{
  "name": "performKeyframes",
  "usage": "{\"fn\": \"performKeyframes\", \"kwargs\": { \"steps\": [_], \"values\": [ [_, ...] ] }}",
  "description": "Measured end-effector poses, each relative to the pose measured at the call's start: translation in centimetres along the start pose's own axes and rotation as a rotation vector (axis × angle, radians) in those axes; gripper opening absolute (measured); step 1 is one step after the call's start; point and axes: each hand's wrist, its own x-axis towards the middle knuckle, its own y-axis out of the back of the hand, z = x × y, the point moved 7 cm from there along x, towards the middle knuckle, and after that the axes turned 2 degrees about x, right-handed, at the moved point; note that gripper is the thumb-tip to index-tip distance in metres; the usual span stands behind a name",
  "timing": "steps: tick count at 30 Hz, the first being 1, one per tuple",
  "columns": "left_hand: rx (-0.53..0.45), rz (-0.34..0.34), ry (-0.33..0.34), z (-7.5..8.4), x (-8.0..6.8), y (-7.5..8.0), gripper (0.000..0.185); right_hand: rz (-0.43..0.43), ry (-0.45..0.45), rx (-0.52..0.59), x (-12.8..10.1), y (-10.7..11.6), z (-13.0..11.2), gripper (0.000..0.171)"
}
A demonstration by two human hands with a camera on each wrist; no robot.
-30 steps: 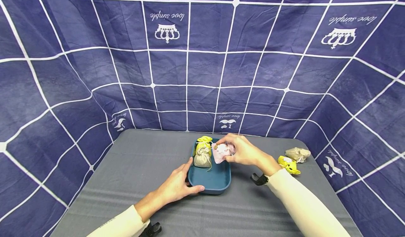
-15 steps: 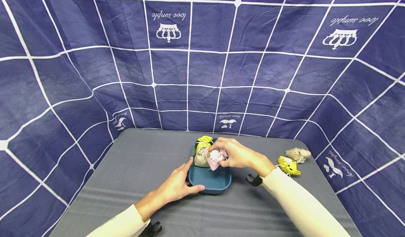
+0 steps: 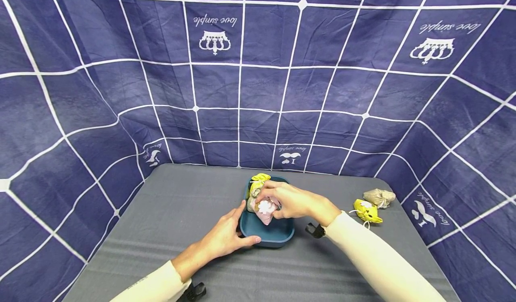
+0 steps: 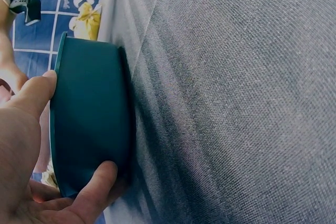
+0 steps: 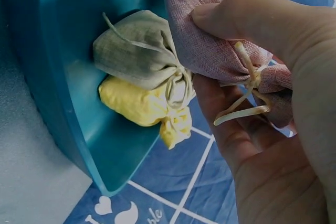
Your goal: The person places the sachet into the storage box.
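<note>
A teal rounded-corner box (image 3: 268, 232) stands on the grey cloth. My left hand (image 3: 223, 235) rests against its near left corner, thumb at the near rim and the other fingers spread along the left side. With thumb and fingers, my right hand (image 3: 298, 201) pinches a pink drawstring pouch (image 3: 264, 214) over the box; a white flower shape shows on its front and a pale cord (image 5: 247, 87) ties its neck. Inside the box lie a beige drawstring pouch (image 5: 134, 51) and a yellow one (image 5: 131, 100), partly covered in the head view by the pink pouch and my right hand.
To the right, beside my right sleeve, a yellow pouch (image 3: 367, 210) and a beige pouch (image 3: 380, 197) lie on the grey cloth (image 3: 193, 190). Blue curtain (image 3: 258, 87) with white grid lines hangs behind and at both sides.
My right hand has carried the pink pouch left and toward me, from the box's right side to over the beige pouch's near end. My left hand has stayed put.
</note>
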Motion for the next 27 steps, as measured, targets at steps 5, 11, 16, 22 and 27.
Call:
{"fn": "performKeyframes", "kwargs": {
  "steps": [5,11,16,22,27],
  "values": [
    [-0.005,-0.004,0.013,-0.4,0.1,-0.2,0.129,-0.03,0.031,-0.044,0.6,-0.4,-0.4,0.056],
    [0.005,0.003,0.005,-0.5,0.2,-0.2,0.129,-0.063,0.063,-0.086,1.1,-0.9,-0.6,0.057],
    [0.004,-0.002,0.01,-0.5,0.2,-0.2,0.129,-0.086,0.077,-0.127,1.4,-1.1,-0.8,0.058],
    [0.015,0.007,0.001,-0.5,0.3,-0.2,0.129,-0.11,0.089,-0.181,1.8,-1.4,-1.1,0.059],
    [0.005,0.01,-0.003,-0.5,0.3,-0.2,0.13,-0.116,0.104,-0.218,2.1,-1.6,-1.2,0.062]
  ]
}}
